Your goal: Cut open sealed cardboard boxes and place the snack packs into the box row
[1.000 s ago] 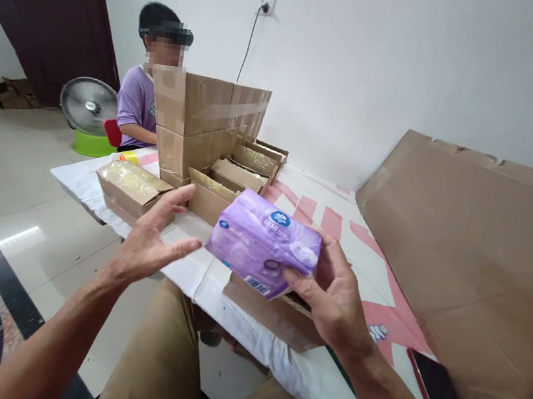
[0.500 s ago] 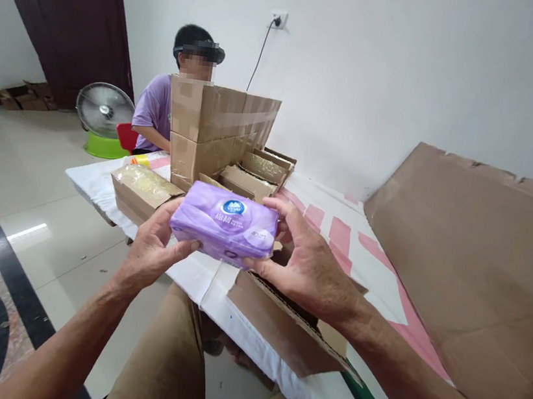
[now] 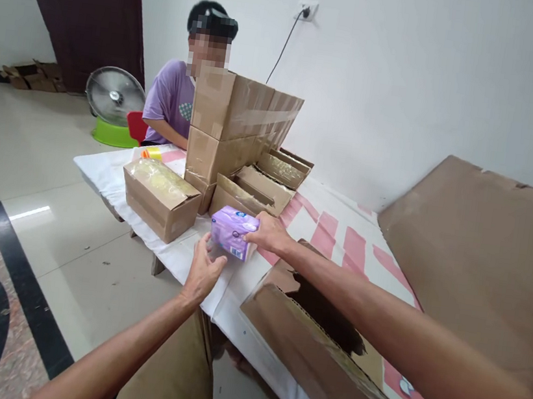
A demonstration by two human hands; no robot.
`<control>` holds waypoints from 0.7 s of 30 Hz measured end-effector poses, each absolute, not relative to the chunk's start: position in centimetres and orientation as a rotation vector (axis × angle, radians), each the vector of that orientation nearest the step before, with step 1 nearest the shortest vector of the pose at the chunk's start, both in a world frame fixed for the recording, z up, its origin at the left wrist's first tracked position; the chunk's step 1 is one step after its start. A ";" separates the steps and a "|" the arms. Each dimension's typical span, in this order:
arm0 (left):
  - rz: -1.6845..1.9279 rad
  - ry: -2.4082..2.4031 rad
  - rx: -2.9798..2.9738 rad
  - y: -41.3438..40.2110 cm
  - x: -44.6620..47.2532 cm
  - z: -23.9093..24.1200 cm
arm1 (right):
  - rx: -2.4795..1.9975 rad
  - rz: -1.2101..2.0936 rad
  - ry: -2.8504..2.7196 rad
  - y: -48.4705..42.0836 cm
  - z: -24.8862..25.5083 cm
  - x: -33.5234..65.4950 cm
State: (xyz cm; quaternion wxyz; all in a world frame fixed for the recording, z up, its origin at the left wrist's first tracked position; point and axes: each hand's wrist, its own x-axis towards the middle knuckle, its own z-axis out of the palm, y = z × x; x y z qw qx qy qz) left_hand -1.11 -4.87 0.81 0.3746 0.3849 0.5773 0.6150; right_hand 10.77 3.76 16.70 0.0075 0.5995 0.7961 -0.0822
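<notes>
A purple tissue pack (image 3: 233, 233) is at the middle of the table, beside the open cardboard boxes. My right hand (image 3: 269, 232) grips its right end, fingers on top and thumb at the near side. My left hand (image 3: 205, 270) is at the pack's near left corner with its fingers apart; the fingertips are close to the pack, and I cannot tell whether they touch it. Just beyond the pack stands an open cardboard box (image 3: 227, 197). A larger open carton (image 3: 306, 348) with torn flaps lies under my right forearm.
A taped box (image 3: 158, 201) sits on the left of the table, beside a stack of taped boxes (image 3: 213, 104). Behind the stack sits a person in a purple shirt (image 3: 165, 91). A large cardboard sheet (image 3: 485, 254) leans at the right. A fan (image 3: 116, 96) stands on the floor.
The tissue pack has moved away from me, down toward the table, and turned. My left hand has loosened from it, while my right still holds it. The view has shifted slightly.
</notes>
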 end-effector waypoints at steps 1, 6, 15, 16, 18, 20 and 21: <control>1.548 1.493 1.047 -4.0 -1.0 0.4 | 1.873 -0.249 2.480 4.0 16.1 10.4; 1.432 1.590 1.226 0.0 -1.8 -1.4 | 1.797 -0.168 2.444 4.4 14.0 8.7; 1.452 1.661 1.282 -0.4 -3.7 -2.6 | 1.629 -0.080 2.549 1.7 17.9 11.0; 1.467 1.669 1.295 -0.4 -3.7 -2.6 | 1.637 -0.083 2.587 0.6 19.0 12.0; 1.494 1.697 1.318 -0.1 -3.5 -2.5 | 1.678 -0.103 2.709 -2.3 21.1 14.5; 1.485 1.766 1.333 0.4 -3.3 -2.5 | 1.707 -0.157 2.905 -5.6 22.5 17.8; 1.464 1.807 1.339 0.6 -3.1 -2.4 | 1.732 -0.180 2.998 -7.4 22.9 19.6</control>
